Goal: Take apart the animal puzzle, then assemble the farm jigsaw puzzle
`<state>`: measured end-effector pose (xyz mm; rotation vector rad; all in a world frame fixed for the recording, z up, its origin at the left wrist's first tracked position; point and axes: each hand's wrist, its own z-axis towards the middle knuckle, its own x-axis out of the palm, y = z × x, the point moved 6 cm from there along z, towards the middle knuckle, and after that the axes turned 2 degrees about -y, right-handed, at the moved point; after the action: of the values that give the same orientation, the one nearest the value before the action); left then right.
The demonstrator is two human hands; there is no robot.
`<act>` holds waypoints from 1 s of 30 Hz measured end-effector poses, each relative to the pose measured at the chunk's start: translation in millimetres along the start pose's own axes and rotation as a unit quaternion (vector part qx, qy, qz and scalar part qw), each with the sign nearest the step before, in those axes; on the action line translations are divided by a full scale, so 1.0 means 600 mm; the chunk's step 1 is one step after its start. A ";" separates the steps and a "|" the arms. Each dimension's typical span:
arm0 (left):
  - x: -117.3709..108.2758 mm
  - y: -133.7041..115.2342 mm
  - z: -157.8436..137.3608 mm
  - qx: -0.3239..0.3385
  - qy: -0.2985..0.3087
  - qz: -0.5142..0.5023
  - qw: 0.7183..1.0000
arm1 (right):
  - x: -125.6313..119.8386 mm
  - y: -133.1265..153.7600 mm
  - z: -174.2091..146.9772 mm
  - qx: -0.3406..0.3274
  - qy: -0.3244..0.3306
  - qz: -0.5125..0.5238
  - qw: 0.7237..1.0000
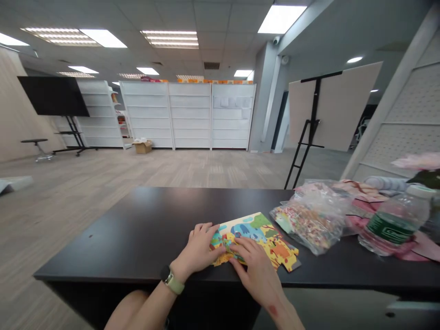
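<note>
A colourful jigsaw puzzle (248, 228) with cartoon animals on blue, green and yellow lies near the front edge of the dark table. Its right-hand border is stepped, with a grey patch at the lower right corner. My left hand (202, 246) rests on the puzzle's left side, fingers stretched out and thumb apart. Over the lower middle part lies my right hand (253, 265), its fingers extended onto the pieces and the thumb spread from them. Both hands touch the puzzle close together and hide part of it. Whether a loose piece is under the right fingertips is not visible.
Right of the puzzle lies a clear plastic bag (311, 220) of small colourful pieces. Beyond it stand a green-labelled bottle (392, 229) and pink cloth (364, 208). The black table (151, 229) ends close to my forearms. White shelves (189, 117) line the back.
</note>
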<state>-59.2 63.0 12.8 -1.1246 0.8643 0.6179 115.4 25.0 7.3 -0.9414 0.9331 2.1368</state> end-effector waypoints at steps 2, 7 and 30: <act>0.002 -0.008 -0.007 -0.007 0.004 0.029 1.000 | 0.000 0.001 0.000 0.000 0.001 0.004 1.000; -0.001 -0.006 0.008 -0.046 -0.004 0.021 0.999 | 0.000 0.000 0.001 0.012 0.010 0.010 1.000; -0.043 0.035 0.028 -0.040 -0.126 -0.378 0.916 | -0.003 0.001 0.005 0.019 0.020 0.010 1.000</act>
<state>-85.3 86.0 26.7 -1.3059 0.1387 0.1397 114.9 26.3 10.7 -0.9633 1.0040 2.1163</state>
